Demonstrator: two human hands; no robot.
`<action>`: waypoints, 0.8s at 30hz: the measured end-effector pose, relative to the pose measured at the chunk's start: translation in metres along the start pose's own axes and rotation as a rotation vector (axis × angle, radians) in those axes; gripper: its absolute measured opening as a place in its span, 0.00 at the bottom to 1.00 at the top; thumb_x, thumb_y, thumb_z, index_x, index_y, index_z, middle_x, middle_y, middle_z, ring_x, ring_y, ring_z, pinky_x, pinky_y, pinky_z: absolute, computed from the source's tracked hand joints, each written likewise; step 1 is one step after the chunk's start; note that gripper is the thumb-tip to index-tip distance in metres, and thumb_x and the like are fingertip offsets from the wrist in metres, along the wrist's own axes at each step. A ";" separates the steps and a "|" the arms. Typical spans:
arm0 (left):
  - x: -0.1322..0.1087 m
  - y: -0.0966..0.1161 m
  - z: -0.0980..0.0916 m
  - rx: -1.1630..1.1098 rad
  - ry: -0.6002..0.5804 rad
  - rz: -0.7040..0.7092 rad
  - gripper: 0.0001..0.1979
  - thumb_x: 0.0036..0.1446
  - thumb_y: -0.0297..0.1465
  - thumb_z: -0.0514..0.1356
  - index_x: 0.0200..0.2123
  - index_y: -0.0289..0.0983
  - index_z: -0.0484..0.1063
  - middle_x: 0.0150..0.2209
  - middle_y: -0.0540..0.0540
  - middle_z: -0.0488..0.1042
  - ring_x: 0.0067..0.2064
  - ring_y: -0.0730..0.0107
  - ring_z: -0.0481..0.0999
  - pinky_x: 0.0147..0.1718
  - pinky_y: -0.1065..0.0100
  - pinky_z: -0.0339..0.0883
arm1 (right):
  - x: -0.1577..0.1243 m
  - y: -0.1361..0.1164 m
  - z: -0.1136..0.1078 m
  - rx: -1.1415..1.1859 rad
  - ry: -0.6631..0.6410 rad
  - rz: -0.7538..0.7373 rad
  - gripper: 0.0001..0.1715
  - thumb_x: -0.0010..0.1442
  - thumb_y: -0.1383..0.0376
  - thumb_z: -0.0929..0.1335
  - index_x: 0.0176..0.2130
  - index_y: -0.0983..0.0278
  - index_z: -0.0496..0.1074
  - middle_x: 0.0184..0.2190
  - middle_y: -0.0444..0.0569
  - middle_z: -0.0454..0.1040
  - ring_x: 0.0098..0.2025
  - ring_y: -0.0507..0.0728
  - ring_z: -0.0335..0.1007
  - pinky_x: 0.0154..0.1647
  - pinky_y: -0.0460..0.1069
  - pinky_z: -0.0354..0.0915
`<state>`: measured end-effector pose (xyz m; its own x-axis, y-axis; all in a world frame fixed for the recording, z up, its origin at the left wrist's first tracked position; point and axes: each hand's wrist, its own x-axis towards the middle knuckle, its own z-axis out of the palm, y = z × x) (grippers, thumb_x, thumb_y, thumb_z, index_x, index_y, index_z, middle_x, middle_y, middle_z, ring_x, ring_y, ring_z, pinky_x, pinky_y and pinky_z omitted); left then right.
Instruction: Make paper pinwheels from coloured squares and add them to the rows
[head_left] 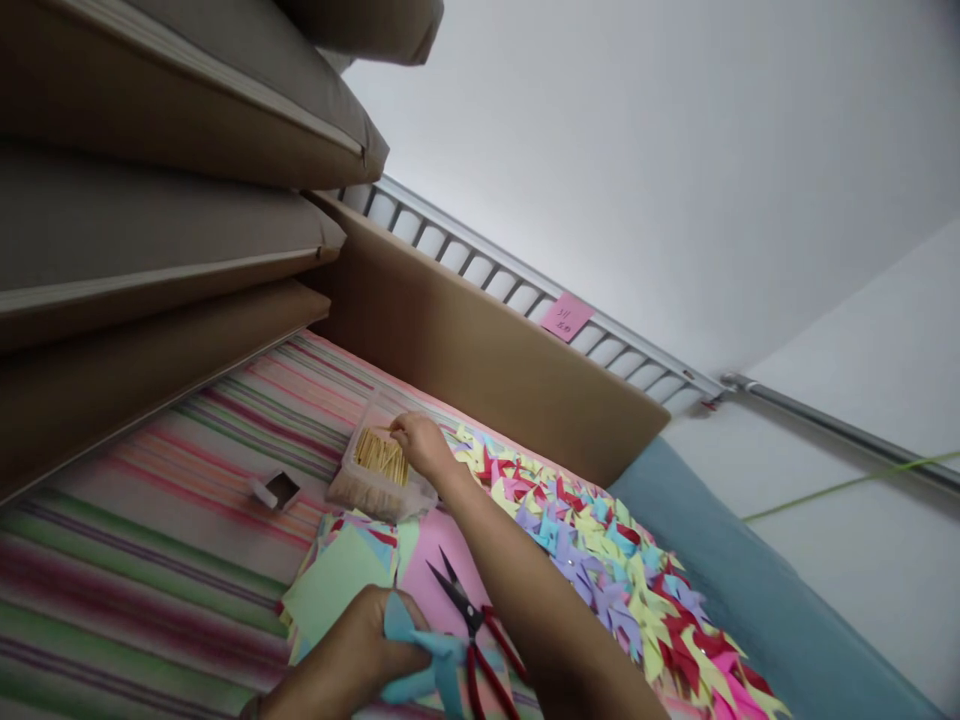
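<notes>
My left hand (352, 655) is at the bottom, closed on a light blue folded paper pinwheel (424, 660). My right hand (421, 442) reaches forward to a clear plastic box of wooden toothpicks (379, 465), fingertips pinching at the sticks. Red-handled scissors (472, 630) lie open on a pink sheet (435, 560) between my arms. A stack of coloured paper squares (337, 580) lies beside my left hand.
A heap of several finished paper pinwheels (600, 560) spreads to the right on the striped sheet (187, 500). A small open box (277, 490) sits left of the toothpicks. Brown cushions (150, 200), a cardboard panel (487, 360) and a railing with a pink note (566, 316) stand behind.
</notes>
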<state>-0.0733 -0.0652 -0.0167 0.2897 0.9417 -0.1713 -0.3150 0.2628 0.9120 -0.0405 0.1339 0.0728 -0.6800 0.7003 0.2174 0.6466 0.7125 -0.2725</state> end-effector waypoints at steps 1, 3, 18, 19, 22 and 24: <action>0.000 0.001 -0.003 -0.013 0.014 0.014 0.14 0.36 0.38 0.67 0.22 0.34 0.71 0.15 0.54 0.67 0.19 0.74 0.62 0.20 0.71 0.53 | -0.007 -0.005 -0.011 0.041 0.062 0.023 0.08 0.57 0.71 0.65 0.35 0.65 0.74 0.36 0.51 0.75 0.43 0.58 0.68 0.47 0.51 0.60; -0.001 0.005 -0.008 -0.001 0.059 0.066 0.14 0.38 0.39 0.67 0.22 0.34 0.71 0.15 0.54 0.67 0.19 0.75 0.61 0.20 0.72 0.52 | -0.030 -0.017 -0.030 0.135 0.166 0.070 0.07 0.58 0.68 0.65 0.36 0.63 0.73 0.35 0.49 0.75 0.41 0.56 0.69 0.45 0.51 0.62; -0.127 0.031 0.035 0.431 0.165 0.462 0.06 0.51 0.32 0.61 0.24 0.40 0.76 0.27 0.47 0.76 0.35 0.63 0.74 0.53 0.59 0.58 | -0.287 -0.100 -0.036 1.174 0.187 0.567 0.08 0.49 0.61 0.69 0.27 0.64 0.71 0.19 0.40 0.68 0.18 0.47 0.59 0.19 0.42 0.57; -0.139 0.034 0.040 0.472 0.147 0.481 0.06 0.52 0.32 0.61 0.24 0.40 0.76 0.28 0.47 0.76 0.35 0.63 0.74 0.55 0.58 0.56 | -0.296 -0.108 -0.039 1.171 0.179 0.545 0.07 0.50 0.62 0.69 0.27 0.64 0.71 0.20 0.40 0.69 0.20 0.48 0.61 0.21 0.43 0.58; -0.169 0.045 0.054 0.588 0.087 0.530 0.05 0.54 0.30 0.60 0.28 0.42 0.76 0.29 0.49 0.76 0.35 0.65 0.74 0.57 0.56 0.54 | -0.317 -0.131 -0.054 1.126 0.142 0.461 0.04 0.53 0.65 0.67 0.28 0.62 0.72 0.22 0.41 0.69 0.23 0.50 0.63 0.25 0.44 0.60; -0.185 0.053 0.062 0.643 0.052 0.587 0.05 0.54 0.28 0.60 0.31 0.43 0.76 0.30 0.50 0.76 0.35 0.65 0.75 0.58 0.55 0.52 | -0.330 -0.144 -0.066 1.067 0.122 0.399 0.05 0.54 0.67 0.66 0.30 0.61 0.74 0.23 0.42 0.70 0.25 0.51 0.64 0.26 0.44 0.59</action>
<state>-0.0870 -0.2385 0.0861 0.1937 0.9004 0.3896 0.1754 -0.4225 0.8892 0.1138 -0.1967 0.1023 -0.4167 0.9090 0.0107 0.1459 0.0785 -0.9862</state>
